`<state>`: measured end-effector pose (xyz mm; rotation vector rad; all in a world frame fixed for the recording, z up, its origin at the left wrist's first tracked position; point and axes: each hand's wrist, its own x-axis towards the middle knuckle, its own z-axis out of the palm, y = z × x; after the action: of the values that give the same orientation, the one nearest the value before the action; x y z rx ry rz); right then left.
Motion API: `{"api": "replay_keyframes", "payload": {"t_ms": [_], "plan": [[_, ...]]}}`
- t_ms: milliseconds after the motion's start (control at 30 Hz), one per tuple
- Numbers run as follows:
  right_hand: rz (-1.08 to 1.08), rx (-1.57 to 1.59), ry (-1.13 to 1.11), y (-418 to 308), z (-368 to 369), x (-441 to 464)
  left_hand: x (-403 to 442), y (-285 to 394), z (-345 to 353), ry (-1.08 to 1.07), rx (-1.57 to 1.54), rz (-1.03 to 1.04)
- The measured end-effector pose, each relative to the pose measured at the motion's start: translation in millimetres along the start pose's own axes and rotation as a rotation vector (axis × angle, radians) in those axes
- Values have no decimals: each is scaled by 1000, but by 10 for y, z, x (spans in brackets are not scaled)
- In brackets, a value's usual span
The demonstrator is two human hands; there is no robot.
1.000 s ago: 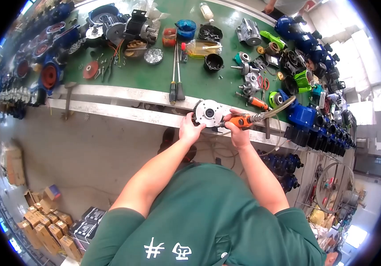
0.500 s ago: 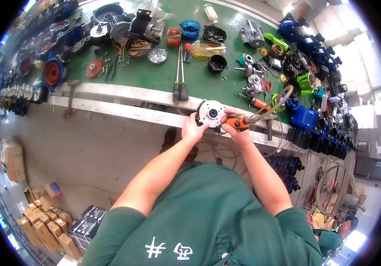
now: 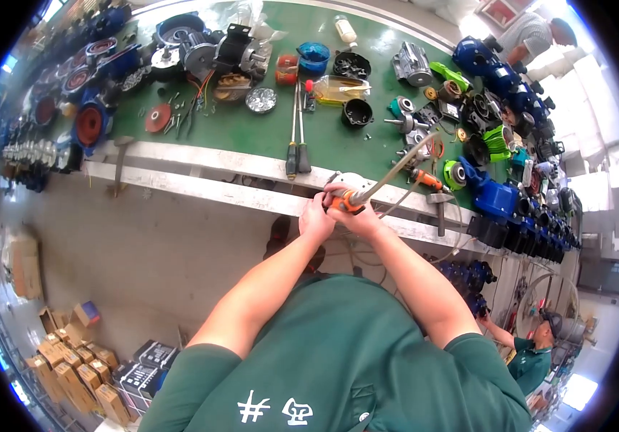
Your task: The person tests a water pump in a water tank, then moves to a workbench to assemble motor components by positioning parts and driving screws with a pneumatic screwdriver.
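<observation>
My right hand (image 3: 358, 217) is wrapped round an orange air tool (image 3: 348, 202), whose hose (image 3: 399, 164) runs up and to the right. Close on its left, my left hand (image 3: 316, 217) grips the edge of a round white metal flange (image 3: 351, 180), held at the bench's front edge. The tool and my right hand cover most of the flange, and the tool's tip is hidden. Two long screwdrivers (image 3: 298, 160) lie on the green bench just behind my hands.
Motor parts (image 3: 216, 54), a yellow oil bottle (image 3: 339, 90) and black bowls (image 3: 357, 113) stand on the bench (image 3: 237, 129). Hammers (image 3: 440, 209) hang at its front edge, left and right. A co-worker (image 3: 532, 356) is at lower right, another person (image 3: 532, 36) at upper right.
My right hand has moved left with the air tool, across the flange and up against my left hand. The co-worker at lower right has come further into view; another person shows at upper right.
</observation>
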<state>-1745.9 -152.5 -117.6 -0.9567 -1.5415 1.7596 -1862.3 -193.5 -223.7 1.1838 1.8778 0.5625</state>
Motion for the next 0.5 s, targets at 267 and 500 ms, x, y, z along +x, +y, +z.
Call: {"api": "replay_keyframes", "payload": {"t_ms": [267, 500], "plan": [[-12, -26, 109, -17, -33, 14, 28, 28, -75, -80, 1, 58], [-167, 397, 985, -255, 6, -747, -383, 262, -380, 81, 180, 458]]}}
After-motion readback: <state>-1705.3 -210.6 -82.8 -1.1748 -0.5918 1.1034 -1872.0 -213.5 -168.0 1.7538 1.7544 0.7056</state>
